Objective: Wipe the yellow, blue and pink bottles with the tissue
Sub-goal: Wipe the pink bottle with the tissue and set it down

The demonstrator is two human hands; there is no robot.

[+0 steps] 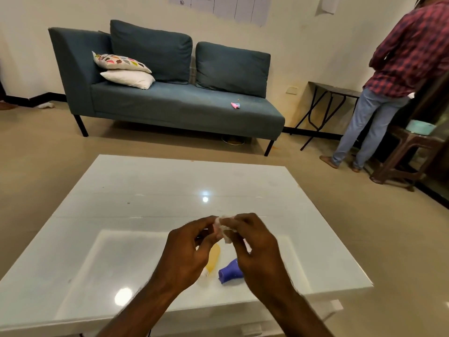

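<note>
Both my hands are raised together above the white table. My right hand pinches a crumpled white tissue against a small pale pink bottle. That bottle is mostly hidden in the fingers of my left hand, which grips it. The yellow bottle lies on its side on the table just under my hands, its white cap toward me. To its right the blue bottle also lies on its side, partly covered by my right hand.
A blue-grey sofa with cushions stands beyond the table. A person in a checked shirt stands at the far right, by a folding table and a brown stool. Tiled floor surrounds the table.
</note>
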